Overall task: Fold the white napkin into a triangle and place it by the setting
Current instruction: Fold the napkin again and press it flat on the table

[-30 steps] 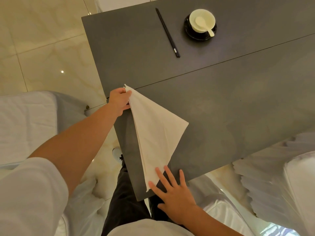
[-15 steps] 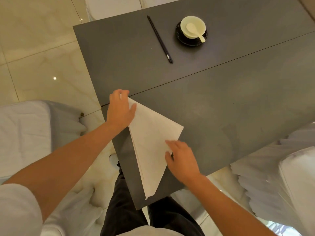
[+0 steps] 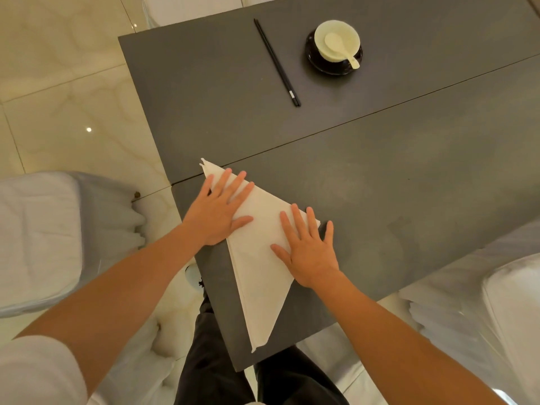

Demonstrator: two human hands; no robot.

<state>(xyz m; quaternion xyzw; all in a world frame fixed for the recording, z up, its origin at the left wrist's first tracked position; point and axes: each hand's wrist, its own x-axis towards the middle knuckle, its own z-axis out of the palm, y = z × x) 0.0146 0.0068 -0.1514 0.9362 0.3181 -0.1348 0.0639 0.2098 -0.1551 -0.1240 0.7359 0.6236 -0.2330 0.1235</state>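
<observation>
Already the napkin (image 3: pixel 260 258) is folded into a long triangle and lies flat on the near corner of the dark table (image 3: pixel 380 200). It is pressed down by both hands. The left hand (image 3: pixel 217 213) is laid across the far point, fingers spread wide and flat, nothing gripped. The right hand (image 3: pixel 308 249) is laid on the right-hand corner, fingers likewise splayed and open, with the outer ones resting on bare tabletop. The near tip of the cloth is seen right at the table's front edge.

The setting, a pair of chopsticks (image 3: pixel 277 62) and a pale bowl (image 3: pixel 337 40) with a spoon (image 3: pixel 342 49) on a dark saucer (image 3: pixel 321 65), is well apart, across the table seam.

Several risks can be judged from here. If the palms are lifted unevenly, the layers may be dragged out of line, and the far point, already slightly ragged, may be splayed further. If the cloth is slid rather than lifted, the crease may be opened. Because the near tip sits by the edge, the napkin could be pulled off toward the lap. During the carry, the chopsticks could be knocked askew.
</observation>
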